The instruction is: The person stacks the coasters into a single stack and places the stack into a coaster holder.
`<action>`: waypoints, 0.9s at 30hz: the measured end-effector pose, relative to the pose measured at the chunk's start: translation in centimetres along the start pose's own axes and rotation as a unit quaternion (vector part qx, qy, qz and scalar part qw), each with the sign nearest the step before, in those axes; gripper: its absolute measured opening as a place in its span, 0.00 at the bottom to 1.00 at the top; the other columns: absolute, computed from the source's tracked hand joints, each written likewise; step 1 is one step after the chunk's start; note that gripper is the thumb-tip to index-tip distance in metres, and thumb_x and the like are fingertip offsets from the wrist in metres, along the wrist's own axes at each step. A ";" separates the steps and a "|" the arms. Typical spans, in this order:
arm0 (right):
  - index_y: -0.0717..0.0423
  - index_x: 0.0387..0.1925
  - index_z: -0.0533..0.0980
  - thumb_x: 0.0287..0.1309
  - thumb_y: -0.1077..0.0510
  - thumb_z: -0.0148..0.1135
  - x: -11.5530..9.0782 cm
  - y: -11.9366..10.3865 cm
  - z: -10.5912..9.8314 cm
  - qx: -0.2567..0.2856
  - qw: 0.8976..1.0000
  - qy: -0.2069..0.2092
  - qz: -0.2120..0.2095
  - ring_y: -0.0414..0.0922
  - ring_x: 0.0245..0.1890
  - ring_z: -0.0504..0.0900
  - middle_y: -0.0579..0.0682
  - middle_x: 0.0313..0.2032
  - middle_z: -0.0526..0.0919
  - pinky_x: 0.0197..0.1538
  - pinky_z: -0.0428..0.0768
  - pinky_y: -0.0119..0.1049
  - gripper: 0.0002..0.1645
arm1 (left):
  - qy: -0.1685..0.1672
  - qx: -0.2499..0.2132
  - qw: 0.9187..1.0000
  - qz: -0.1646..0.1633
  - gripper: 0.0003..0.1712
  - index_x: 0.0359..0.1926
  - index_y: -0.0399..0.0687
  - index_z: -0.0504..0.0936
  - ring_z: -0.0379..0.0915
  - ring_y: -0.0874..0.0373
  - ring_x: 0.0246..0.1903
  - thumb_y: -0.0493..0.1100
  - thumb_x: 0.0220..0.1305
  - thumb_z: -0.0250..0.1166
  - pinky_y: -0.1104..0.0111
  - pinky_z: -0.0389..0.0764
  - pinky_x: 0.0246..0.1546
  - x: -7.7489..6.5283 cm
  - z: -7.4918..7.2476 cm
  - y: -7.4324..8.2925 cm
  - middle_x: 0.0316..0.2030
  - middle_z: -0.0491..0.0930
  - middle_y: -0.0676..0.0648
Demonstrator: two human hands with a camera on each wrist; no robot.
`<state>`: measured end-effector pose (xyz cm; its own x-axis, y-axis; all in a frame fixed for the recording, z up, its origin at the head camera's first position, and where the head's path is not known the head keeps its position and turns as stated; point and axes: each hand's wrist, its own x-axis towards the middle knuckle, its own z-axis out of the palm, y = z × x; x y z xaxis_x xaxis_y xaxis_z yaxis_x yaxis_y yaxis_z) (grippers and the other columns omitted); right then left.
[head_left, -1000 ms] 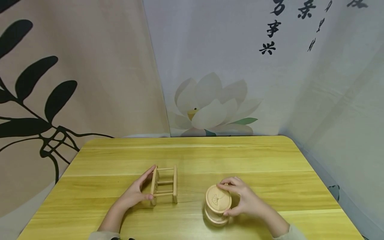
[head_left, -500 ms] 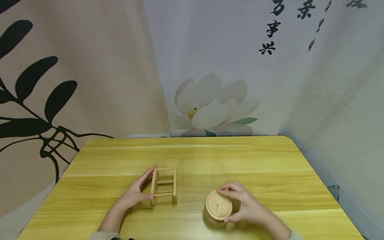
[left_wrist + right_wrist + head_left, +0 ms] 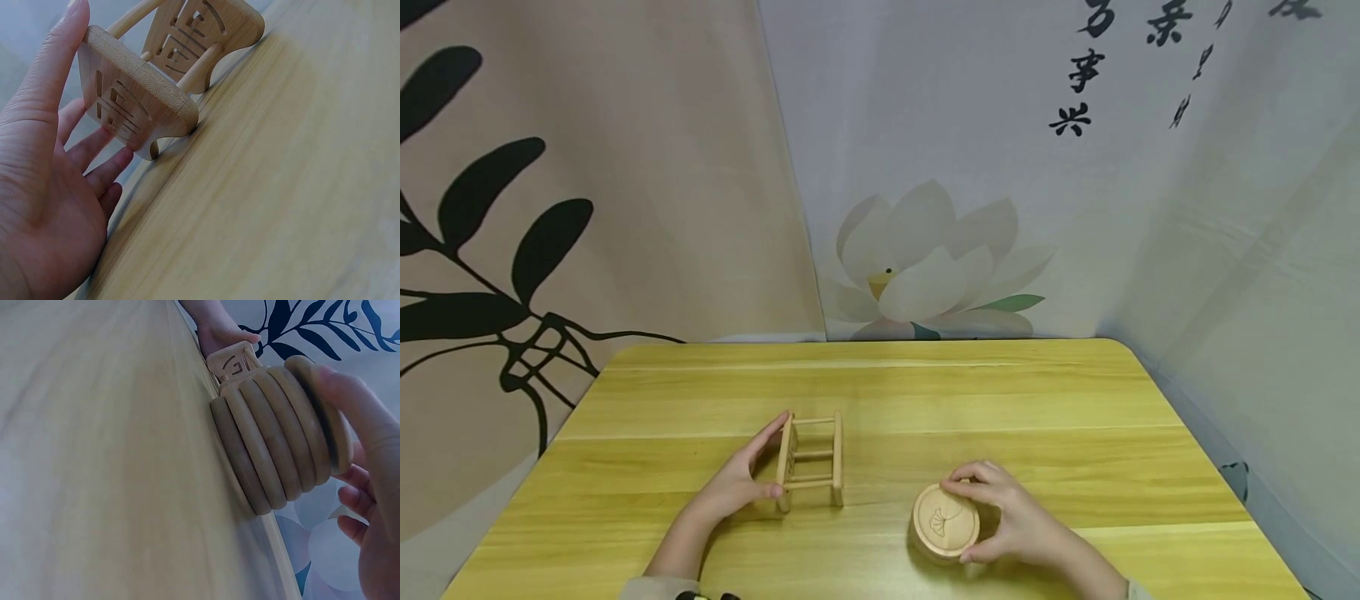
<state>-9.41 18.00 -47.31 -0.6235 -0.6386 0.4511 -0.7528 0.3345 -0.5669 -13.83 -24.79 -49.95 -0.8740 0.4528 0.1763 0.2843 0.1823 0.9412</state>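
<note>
A small wooden coaster rack (image 3: pixel 812 457) with carved end panels and round crossbars stands left of the table's middle. My left hand (image 3: pixel 733 487) holds its left panel, thumb at the near end and index finger at the far end. To the right is a stack of round wooden coasters (image 3: pixel 269 437). My right hand (image 3: pixel 1011 508) pinches the rim of the top coaster (image 3: pixel 945 522), which bears a carved leaf pattern. In the right wrist view, a dark gap shows between this coaster and the stack under it.
The wooden table (image 3: pixel 880 383) reaches back to hanging cloths, one with a printed lotus (image 3: pixel 940 267), another with dark leaves (image 3: pixel 482 192). Bare tabletop lies between the rack and the stack. The table's right edge slopes away beyond my right hand.
My right hand has lowered the top coaster towards the stack, and the gap seen from above has closed. The left hand and the rack have stayed put.
</note>
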 end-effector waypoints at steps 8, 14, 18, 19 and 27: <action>0.60 0.57 0.76 0.27 0.47 0.82 -0.4 0.7 0.3 -0.002 1.000 -0.006 0.007 0.49 0.53 0.71 0.49 0.54 0.74 0.55 0.73 0.45 0.49 | -0.001 -0.001 1.000 0.002 0.60 0.76 0.53 0.47 0.43 0.36 0.69 0.56 0.49 0.74 0.31 0.38 0.59 0.0 -0.1 -0.1 0.72 0.50 0.41; 0.64 0.55 0.76 0.27 0.51 0.83 0.1 -0.6 -0.1 0.002 1.000 -0.004 0.000 0.51 0.52 0.71 0.52 0.53 0.75 0.54 0.74 0.45 0.48 | -0.002 -0.001 1.000 0.007 0.61 0.76 0.53 0.47 0.43 0.36 0.68 0.57 0.49 0.74 0.32 0.38 0.60 0.1 -0.1 -0.1 0.72 0.51 0.40; 0.65 0.54 0.76 0.28 0.55 0.82 0.8 -2.3 -0.8 0.014 1.000 -0.005 0.001 0.52 0.51 0.72 0.53 0.52 0.75 0.53 0.75 0.45 0.46 | -0.003 -0.001 1.000 0.008 0.61 0.76 0.51 0.47 0.44 0.36 0.68 0.57 0.49 0.74 0.32 0.38 0.60 0.1 -0.1 0.0 0.72 0.52 0.39; 0.65 0.55 0.76 0.28 0.55 0.82 0.8 -2.4 -0.9 0.017 1.000 -0.007 0.004 0.52 0.51 0.72 0.53 0.52 0.75 0.53 0.74 0.45 0.45 | -0.003 -0.001 1.000 0.008 0.61 0.76 0.51 0.47 0.44 0.36 0.68 0.57 0.49 0.74 0.33 0.39 0.60 0.1 -0.1 0.0 0.71 0.52 0.39; 0.60 0.60 0.73 0.32 0.48 0.81 -0.4 0.0 0.1 0.015 0.999 -0.023 0.024 0.50 0.55 0.69 0.51 0.56 0.72 0.57 0.72 0.42 0.49 | -0.004 -0.002 1.000 -0.002 0.61 0.76 0.53 0.47 0.44 0.35 0.68 0.54 0.49 0.75 0.30 0.37 0.58 0.1 -0.1 0.1 0.71 0.52 0.39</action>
<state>-9.13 18.18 -47.61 -0.6472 -0.6542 0.3913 -0.7158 0.3450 -0.6072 -13.88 -24.80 -49.86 -0.8721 0.4589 0.1699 0.2786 0.1803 0.9433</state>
